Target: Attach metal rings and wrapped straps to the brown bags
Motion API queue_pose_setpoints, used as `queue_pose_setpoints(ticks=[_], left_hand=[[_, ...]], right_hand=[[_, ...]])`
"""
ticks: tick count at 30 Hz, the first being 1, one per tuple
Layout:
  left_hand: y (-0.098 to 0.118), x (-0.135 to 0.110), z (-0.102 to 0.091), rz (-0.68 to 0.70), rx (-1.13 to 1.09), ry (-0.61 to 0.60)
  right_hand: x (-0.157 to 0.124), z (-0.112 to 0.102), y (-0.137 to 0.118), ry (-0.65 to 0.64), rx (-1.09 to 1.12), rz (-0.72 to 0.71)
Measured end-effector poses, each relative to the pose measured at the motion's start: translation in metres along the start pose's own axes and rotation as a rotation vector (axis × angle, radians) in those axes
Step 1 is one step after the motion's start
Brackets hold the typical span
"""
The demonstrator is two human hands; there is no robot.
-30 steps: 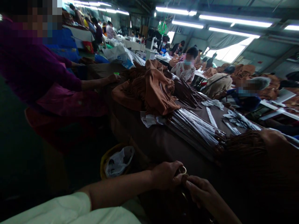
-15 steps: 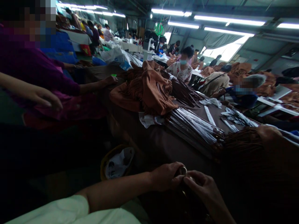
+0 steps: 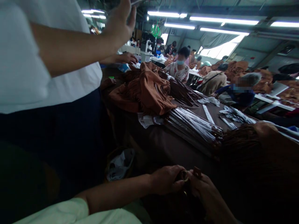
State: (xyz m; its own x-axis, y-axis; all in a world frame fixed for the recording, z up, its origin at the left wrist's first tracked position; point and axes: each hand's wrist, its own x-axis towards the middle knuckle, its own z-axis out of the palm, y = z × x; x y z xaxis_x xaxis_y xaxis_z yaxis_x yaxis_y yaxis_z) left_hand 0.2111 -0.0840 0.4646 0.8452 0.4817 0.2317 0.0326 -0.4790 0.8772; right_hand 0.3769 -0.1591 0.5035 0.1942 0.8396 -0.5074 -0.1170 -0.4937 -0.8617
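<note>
Low in the head view, my left hand (image 3: 165, 180) grips a dark leather strap (image 3: 183, 183) carrying a small brass ring (image 3: 185, 175). My right hand (image 3: 203, 189) closes on the same spot, with a small brown leather tab (image 3: 197, 172) sticking up above its fingers. A dark bag (image 3: 177, 208) lies below both hands, mostly lost in shadow. The exact hold of the fingers on the ring is partly hidden.
A co-worker in a white shirt (image 3: 46, 62) stands at left, one hand raised. On the brown-covered table (image 3: 151, 140) lie fringed tan bags (image 3: 144, 90) and bundled wrapped straps (image 3: 191, 127). Dark fringe (image 3: 243, 140) rises at right. A yellow basket (image 3: 114, 158) holds a plastic bag.
A co-worker in a white shirt has stepped in at left, covering the person in purple. A small brown tab now shows above my right hand, and my hands have closed together around the ring.
</note>
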Motion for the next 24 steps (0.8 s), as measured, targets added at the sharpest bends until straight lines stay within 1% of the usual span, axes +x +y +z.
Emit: queue_pose_setpoints(ticks=[4, 8, 12, 15, 18, 21, 24], left_hand=[[0.004, -0.001, 0.003, 0.005, 0.015, 0.049], [0.003, 0.0, 0.013, -0.082, 0.077, 0.101], [0.001, 0.004, 0.02, -0.172, 0.115, 0.139], [0.002, 0.008, 0.018, -0.226, 0.101, 0.154], [0.004, 0.009, 0.015, -0.262, 0.094, 0.146], [0.005, 0.009, 0.014, -0.276, 0.101, 0.149], [0.005, 0.009, 0.013, -0.284, 0.099, 0.149]], right_hand=[[0.001, 0.001, 0.0, 0.012, -0.024, -0.004], [0.001, 0.002, 0.002, -0.008, -0.098, -0.02], [-0.002, 0.003, 0.0, -0.01, -0.122, -0.033], [-0.008, 0.001, -0.002, 0.059, -0.095, -0.117], [-0.012, -0.002, 0.0, 0.075, -0.08, -0.192], [-0.012, -0.006, 0.004, 0.006, -0.173, -0.205], [-0.01, -0.008, 0.007, -0.086, -0.409, -0.197]])
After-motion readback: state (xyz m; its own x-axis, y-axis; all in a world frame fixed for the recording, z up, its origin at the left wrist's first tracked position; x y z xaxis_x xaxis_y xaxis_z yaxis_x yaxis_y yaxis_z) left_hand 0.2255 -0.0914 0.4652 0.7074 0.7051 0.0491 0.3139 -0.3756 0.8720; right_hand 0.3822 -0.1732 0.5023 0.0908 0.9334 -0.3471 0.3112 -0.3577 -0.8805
